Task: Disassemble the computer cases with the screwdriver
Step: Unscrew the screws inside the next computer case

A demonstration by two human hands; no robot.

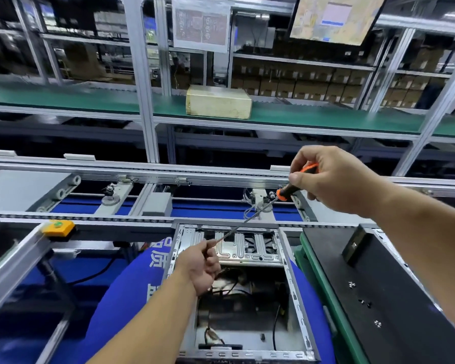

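An open silver computer case (296, 306) lies in front of me on a blue cloth, its inside showing cables and a perforated metal bracket. My right hand (336, 179) grips the orange-and-black handle of a long screwdriver (285, 193) above the case's far edge. The thin shaft slants down to the left, where my left hand (201, 264) pinches its tip over the case's upper left part. Whether anything sits on the tip is hidden by my fingers.
A black panel (394, 298) with several loose screws (364, 302) lies on a green tray to the right. A yellow button box (59, 227) sits on the conveyor rail at left. A cardboard box (218, 101) stands on the green shelf behind.
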